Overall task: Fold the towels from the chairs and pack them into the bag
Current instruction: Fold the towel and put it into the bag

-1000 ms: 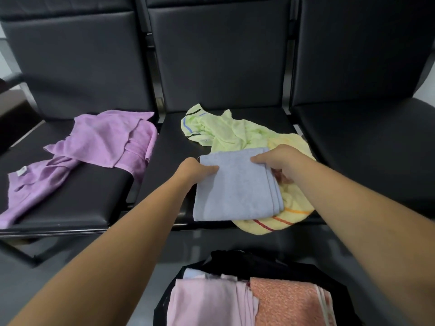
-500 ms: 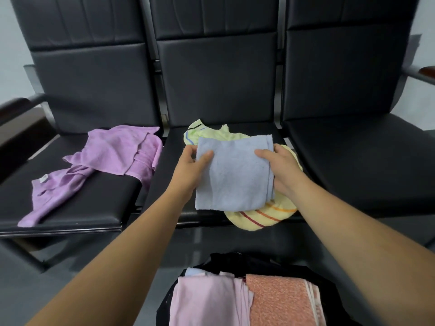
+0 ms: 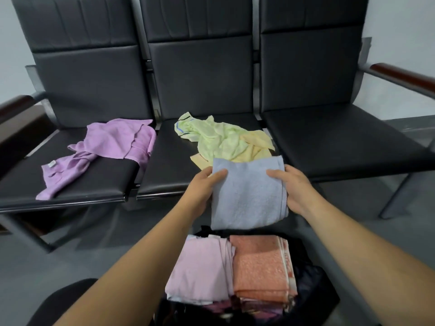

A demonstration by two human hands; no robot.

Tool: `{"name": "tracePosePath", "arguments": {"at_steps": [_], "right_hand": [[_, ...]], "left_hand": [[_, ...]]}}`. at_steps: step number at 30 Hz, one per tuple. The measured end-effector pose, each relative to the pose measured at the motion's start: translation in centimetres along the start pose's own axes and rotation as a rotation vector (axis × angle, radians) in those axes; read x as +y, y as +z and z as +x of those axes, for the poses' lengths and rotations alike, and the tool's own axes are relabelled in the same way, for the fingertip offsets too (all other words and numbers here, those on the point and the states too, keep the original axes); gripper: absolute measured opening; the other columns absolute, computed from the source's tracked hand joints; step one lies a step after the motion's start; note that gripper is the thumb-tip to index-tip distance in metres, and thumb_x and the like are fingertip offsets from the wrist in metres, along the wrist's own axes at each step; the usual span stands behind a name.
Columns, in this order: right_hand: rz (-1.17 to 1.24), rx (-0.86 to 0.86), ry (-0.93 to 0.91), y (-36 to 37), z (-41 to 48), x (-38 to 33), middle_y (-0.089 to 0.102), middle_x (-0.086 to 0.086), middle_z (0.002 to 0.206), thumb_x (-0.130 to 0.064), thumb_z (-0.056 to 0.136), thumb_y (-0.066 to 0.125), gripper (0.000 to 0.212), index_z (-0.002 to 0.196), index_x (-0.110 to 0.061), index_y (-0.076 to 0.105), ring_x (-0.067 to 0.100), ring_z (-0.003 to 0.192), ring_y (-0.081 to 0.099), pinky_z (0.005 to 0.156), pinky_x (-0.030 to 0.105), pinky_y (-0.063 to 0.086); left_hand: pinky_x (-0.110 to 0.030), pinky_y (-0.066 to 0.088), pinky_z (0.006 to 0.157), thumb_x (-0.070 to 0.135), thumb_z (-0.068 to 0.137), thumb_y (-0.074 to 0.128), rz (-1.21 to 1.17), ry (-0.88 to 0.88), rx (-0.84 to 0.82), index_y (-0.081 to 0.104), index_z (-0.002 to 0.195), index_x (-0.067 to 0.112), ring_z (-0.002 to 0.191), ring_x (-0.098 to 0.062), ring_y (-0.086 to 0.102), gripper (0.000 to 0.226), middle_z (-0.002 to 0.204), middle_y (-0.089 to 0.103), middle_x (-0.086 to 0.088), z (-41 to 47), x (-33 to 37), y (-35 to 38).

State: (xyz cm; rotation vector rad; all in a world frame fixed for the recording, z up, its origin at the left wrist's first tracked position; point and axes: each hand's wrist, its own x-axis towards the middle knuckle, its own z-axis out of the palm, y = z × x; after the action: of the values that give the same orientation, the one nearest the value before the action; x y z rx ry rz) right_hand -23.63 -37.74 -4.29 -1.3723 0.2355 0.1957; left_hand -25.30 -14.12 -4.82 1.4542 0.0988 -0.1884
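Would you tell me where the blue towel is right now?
In the head view, the blue towel is held centre-right by the left hand and right hand, between the middle chair and the bag.

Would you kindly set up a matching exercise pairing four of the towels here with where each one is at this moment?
Things:
1. blue towel
2. purple towel
3. green towel
4. orange towel

Places:
A. folded in the bag
B. crumpled on the middle seat
C. held by the left hand and right hand
D. lying on the left seat

Pairs: 1-C, 2-D, 3-B, 4-A
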Motion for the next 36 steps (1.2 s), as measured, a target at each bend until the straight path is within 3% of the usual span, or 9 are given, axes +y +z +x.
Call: {"name": "tracePosePath", "arguments": {"at_steps": [6,10,15,20,23,27,31,34,36], "right_hand": [[-0.116,0.082,0.234,-4.0,-1.6,7.7,0.075,0.022,0.101,-0.002,0.091,0.071,0.018,0.107,0.003,0.066,0.031,0.088,0.074,0.071,0.037,0.059],[-0.224,0.126,0.337,-5.0,-1.7,12.2,0.071,0.027,0.101,0.003,0.09,0.071,0.009,0.094,0.006,0.064,0.037,0.088,0.071,0.072,0.04,0.058],[-0.436,0.171,0.383,-6.4,0.4,18.3,0.071,0.023,0.095,0.001,0.075,0.082,0.02,0.082,-0.001,0.063,0.037,0.089,0.071,0.086,0.052,0.059],[-0.654,0.261,0.326,-6.5,1.3,19.3,0.051,0.011,0.074,0.009,0.079,0.067,0.027,0.071,-0.01,0.05,0.025,0.073,0.055,0.065,0.034,0.043],[-0.767,0.292,0.236,-6.4,2.8,16.9,0.049,0.007,0.064,0.005,0.081,0.058,0.032,0.058,-0.014,0.048,0.023,0.065,0.051,0.06,0.03,0.039],[-0.687,0.213,0.071,-3.9,5.4,9.2,0.075,0.015,0.088,-0.005,0.092,0.058,0.024,0.073,-0.014,0.069,0.029,0.083,0.07,0.077,0.037,0.057],[-0.738,0.068,-0.029,-0.2,7.1,1.4,0.075,0.01,0.089,-0.008,0.095,0.055,0.017,0.091,-0.003,0.071,0.021,0.079,0.072,0.075,0.036,0.058],[-0.871,0.074,-0.133,1.5,8.7,-1.1,0.069,0.015,0.091,-0.007,0.088,0.057,0.025,0.105,0.008,0.067,0.027,0.085,0.07,0.071,0.037,0.056],[-0.975,0.046,-0.192,2.5,9.2,-1.3,0.062,0.011,0.098,-0.01,0.089,0.063,0.026,0.113,-0.002,0.066,0.021,0.089,0.059,0.066,0.028,0.046]], "left_hand": [[-0.05,0.06,0.088,0.023,0.096,0.066,0.103,-0.23,-0.039,0.061,0.125,0.018,0.109,-0.032,0.069,0.03,0.12,0.07,-0.01,-1.9,-7.2,1.7],[-0.046,0.061,0.085,0.024,0.097,0.065,0.176,-0.358,-0.013,0.058,0.123,0.018,0.106,-0.029,0.068,0.028,0.119,0.067,-0.009,-2.6,-11.9,1.4],[-0.054,0.06,0.085,0.03,0.093,0.069,0.336,-0.411,0.104,0.057,0.12,0.009,0.102,-0.034,0.069,0.036,0.112,0.069,-0.015,-1.7,-16.5,1.3],[-0.029,0.044,0.084,0.038,0.097,0.062,0.762,-0.397,0.092,0.054,0.125,0.01,0.113,-0.027,0.06,0.04,0.113,0.063,-0.006,-0.8,-18.8,1.4],[-0.027,0.038,0.071,0.026,0.096,0.061,0.867,-0.317,0.091,0.06,0.097,0.01,0.089,-0.025,0.06,0.016,0.091,0.062,-0.009,0.5,-17.4,0.2],[-0.034,0.056,0.073,0.019,0.092,0.057,0.779,-0.206,0.097,0.07,0.088,0.007,0.075,-0.022,0.067,0.017,0.083,0.074,-0.007,3.3,-11.2,-1.2],[-0.028,0.058,0.07,0.021,0.097,0.06,0.751,-0.034,0.032,0.066,0.096,0.013,0.077,-0.016,0.072,0.01,0.09,0.075,-0.004,6.2,-3.7,-1.7],[-0.026,0.05,0.062,0.026,0.094,0.058,0.796,0.025,0.181,0.059,0.108,0.017,0.081,-0.017,0.07,0.016,0.099,0.071,-0.001,8.6,-0.9,-2.4],[-0.029,0.046,0.065,0.028,0.094,0.058,0.859,0.009,0.287,0.058,0.115,0.016,0.091,-0.018,0.064,0.024,0.108,0.065,-0.001,9.9,-0.6,-2.9]]}}
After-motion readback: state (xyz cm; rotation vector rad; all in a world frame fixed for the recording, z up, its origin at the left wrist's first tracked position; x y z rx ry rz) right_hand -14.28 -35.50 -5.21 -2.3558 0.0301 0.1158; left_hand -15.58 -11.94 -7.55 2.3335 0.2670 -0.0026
